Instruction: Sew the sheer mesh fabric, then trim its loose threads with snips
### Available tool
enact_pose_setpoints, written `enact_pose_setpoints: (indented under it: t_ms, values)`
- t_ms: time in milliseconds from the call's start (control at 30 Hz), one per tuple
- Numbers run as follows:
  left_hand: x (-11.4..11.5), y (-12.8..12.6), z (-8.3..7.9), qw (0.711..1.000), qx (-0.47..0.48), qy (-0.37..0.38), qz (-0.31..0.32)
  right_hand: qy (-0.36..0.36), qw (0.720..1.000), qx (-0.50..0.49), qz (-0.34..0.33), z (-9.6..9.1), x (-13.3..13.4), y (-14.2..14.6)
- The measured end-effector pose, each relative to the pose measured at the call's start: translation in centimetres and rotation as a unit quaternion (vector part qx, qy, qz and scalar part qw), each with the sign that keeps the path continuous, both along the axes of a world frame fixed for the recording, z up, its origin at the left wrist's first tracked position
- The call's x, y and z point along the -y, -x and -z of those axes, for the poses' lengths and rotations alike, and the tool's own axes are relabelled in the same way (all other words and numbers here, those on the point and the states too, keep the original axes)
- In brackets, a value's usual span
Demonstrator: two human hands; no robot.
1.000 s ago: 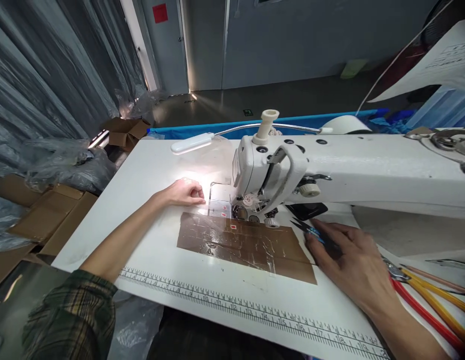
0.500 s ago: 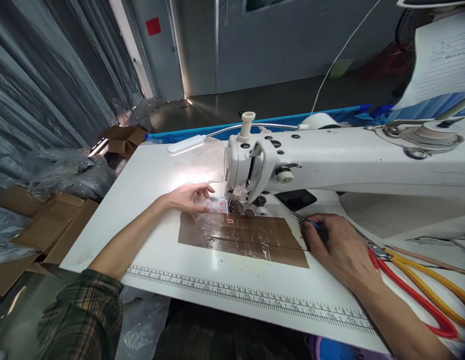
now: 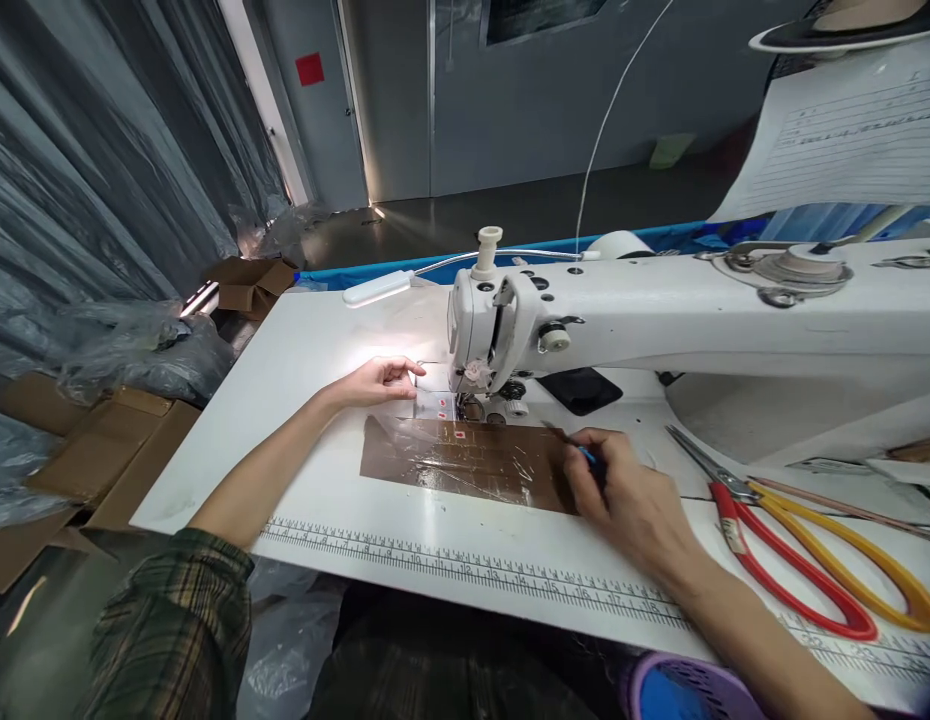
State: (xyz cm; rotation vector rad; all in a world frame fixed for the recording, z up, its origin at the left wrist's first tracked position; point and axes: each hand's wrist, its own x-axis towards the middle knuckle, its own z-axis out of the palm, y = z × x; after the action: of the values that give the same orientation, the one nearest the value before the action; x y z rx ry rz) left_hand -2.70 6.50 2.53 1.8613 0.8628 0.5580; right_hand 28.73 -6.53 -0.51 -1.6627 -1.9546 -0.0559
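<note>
My left hand (image 3: 379, 382) rests beside the needle plate, thumb and index finger apart, with nothing visible between them. A sheet of clear plastic film (image 3: 405, 432) lies just below its fingertips. In my right hand (image 3: 622, 490) is a thin, pointed metal tool (image 3: 559, 433) with a blue part; its exact kind is hard to make out. The tool's tip is over the right end of a shiny brown strip (image 3: 465, 465) on the table. Small red marks (image 3: 460, 435) show by the presser foot of the white sewing machine (image 3: 484, 330).
Large scissors (image 3: 780, 540) with red and yellow handles lie right of my right hand. A black flat object (image 3: 581, 390) sits under the machine arm. A printed ruler (image 3: 465, 570) runs along the table's front edge. Cardboard boxes (image 3: 112, 440) stand at left, a purple basket (image 3: 690, 690) below.
My right hand has moved left with the pointed tool, over the brown strip's end. My left thumb has drawn back from the clear film. The view has shifted, showing more of the scissors.
</note>
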Motion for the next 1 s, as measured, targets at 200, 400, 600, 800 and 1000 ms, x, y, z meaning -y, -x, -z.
enact_pose_setpoints:
  t_ms: [200,400,600,800,1000]
  values:
    - [0.1,0.3,-0.5,0.998,-0.024,0.054,0.014,0.074,0.987,0.125,-0.073,-1.9,0.0,6.6]
    - [0.4,0.4,-1.0,0.997,-0.024,0.064,0.021,0.104,0.967,0.226,-0.054,-2.2,-1.1,10.2]
    - [0.3,0.4,-0.6,0.998,-0.033,0.043,0.030,0.124,0.955,0.264,-0.058,-2.1,-2.2,12.0]
    - [0.7,0.3,-1.9,0.987,-0.118,-0.108,0.006,0.124,0.953,0.267,-0.077,-2.2,-2.0,11.9]
    - [5.4,-1.3,-1.9,0.889,-0.335,-0.310,-0.036,0.073,0.972,0.208,-0.078,-1.6,0.3,6.9]
